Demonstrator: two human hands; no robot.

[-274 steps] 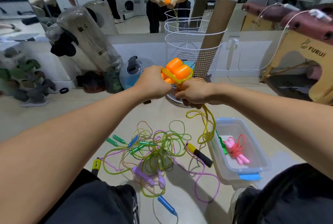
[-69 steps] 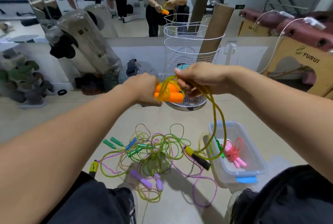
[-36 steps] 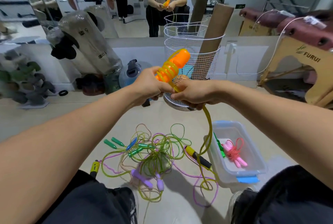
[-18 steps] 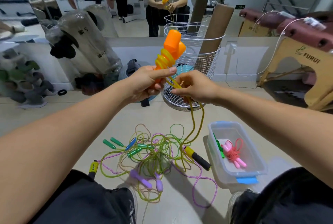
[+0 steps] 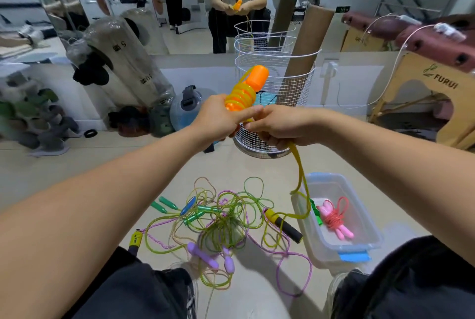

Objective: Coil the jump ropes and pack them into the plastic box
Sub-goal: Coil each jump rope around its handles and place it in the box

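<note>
The left hand (image 5: 218,118) is gripping the lower end of the orange handles (image 5: 250,87), its fingers curled round them, so that the handles are pointing up and away in front of the wire basket (image 5: 276,82). Turns of yellow rope (image 5: 299,177) are lying wound round the handles just above that grip. The right hand (image 5: 281,127) is sitting just beside the left one, touching it at the fingertips, with its fingers curled round the same yellow rope; the rope is hanging down from under this hand and looping over the near-left corner of the plastic box (image 5: 359,216).

The plastic box is standing on the floor below and to the right of the wire basket, with its blue lid (image 5: 356,257) showing under its near edge. Inside it a pink jump rope (image 5: 334,218) is lying coiled, with a green handle (image 5: 314,212) at its left side.

Left of the plastic box, a tangle of ropes (image 5: 221,223) in green, yellow and purple is sprawling over the floor, with a yellow-and-black handle (image 5: 282,225) lying nearest the box, purple handles (image 5: 210,258) at the near side and green handles (image 5: 165,204) at the far left.
</note>
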